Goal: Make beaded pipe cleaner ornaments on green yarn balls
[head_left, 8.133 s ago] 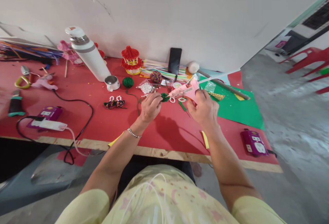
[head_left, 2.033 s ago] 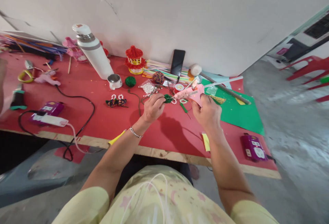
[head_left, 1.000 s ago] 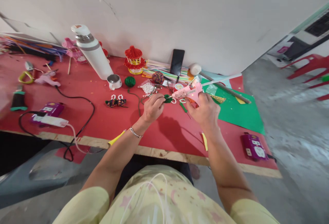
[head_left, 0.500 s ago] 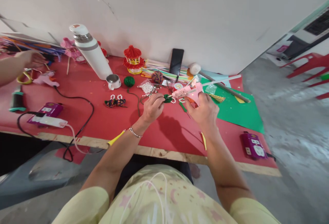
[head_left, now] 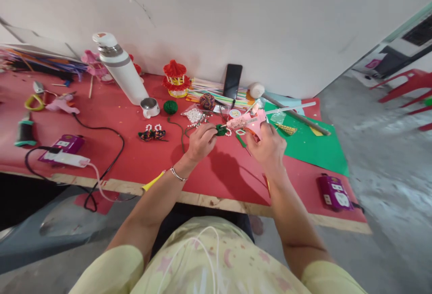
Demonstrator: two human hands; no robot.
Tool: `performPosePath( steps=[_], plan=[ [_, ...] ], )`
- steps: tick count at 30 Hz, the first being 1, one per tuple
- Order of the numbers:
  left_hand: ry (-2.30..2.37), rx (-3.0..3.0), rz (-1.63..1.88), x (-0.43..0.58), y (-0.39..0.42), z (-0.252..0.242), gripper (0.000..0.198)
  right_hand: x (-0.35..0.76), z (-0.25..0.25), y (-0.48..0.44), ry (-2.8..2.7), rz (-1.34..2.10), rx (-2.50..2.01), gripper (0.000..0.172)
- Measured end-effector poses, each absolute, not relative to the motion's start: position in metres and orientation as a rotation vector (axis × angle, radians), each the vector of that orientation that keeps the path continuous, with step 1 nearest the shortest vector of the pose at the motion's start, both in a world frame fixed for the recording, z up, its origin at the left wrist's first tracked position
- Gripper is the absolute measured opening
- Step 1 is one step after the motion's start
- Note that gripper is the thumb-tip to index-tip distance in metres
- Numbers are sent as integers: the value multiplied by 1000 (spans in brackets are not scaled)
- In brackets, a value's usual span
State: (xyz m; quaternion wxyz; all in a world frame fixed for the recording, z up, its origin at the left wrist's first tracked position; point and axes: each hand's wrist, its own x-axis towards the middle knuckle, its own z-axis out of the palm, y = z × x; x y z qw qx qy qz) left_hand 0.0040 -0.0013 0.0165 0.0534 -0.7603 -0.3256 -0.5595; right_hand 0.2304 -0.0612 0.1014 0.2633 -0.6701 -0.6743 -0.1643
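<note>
**A:** What's on the red table (head_left: pixel 135 159)?

**B:** Craft clutter: a green paper sheet (head_left: pixel 313 150) at the right end, a white flask (head_left: pixel 119 71) at the back by the wall, and a red tasselled ornament (head_left: pixel 175 78) near a phone (head_left: pixel 232 81) propped upright.

**A:** And the hands?

**B:** Both are held just over the middle of the table. The right hand (head_left: pixel 266 147) has its fingers clamped round the handle of a pink glue gun (head_left: pixel 248 120). The left hand (head_left: pixel 200 141) has its fingers pinched together on a small green yarn piece (head_left: pixel 220 129). The gun's nozzle points at that piece, touching it or very close; I can't tell which.

**A:** How far along does it look?

**B:** Midway, I'd judge. One dark piece edged with pearl beads (head_left: pixel 151 134) lies apart to the left and looks finished. The green one appears to be at the gluing stage, with a small ring of pearl beads (head_left: pixel 228 133) just beside it, not clearly joined. A bag of loose pearl beads (head_left: pixel 193 115) behind suggests more is left to attach.
</note>
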Motion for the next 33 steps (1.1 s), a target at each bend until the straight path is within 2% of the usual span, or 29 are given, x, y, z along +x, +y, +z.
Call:
performPosePath(
  steps=[12, 18, 24, 33],
  plan=[
    [-881, -2294, -1718, 3, -1, 19, 29, 234, 107, -67, -1874, -436, -1754, 27],
    [-990, -2306, -1783, 4, -1, 18, 23, 233, 108, -71, -1858, -439, -1757, 27],
    [-1166, -2337, -1758, 5, 0, 17, 17, 233, 108, -72, -1868, -397, -1743, 29],
    [-1261, -2278, -2002, 9, -3, 21, 16, 244, 99, -68, -1810, -313, -1842, 37]
  ],
)
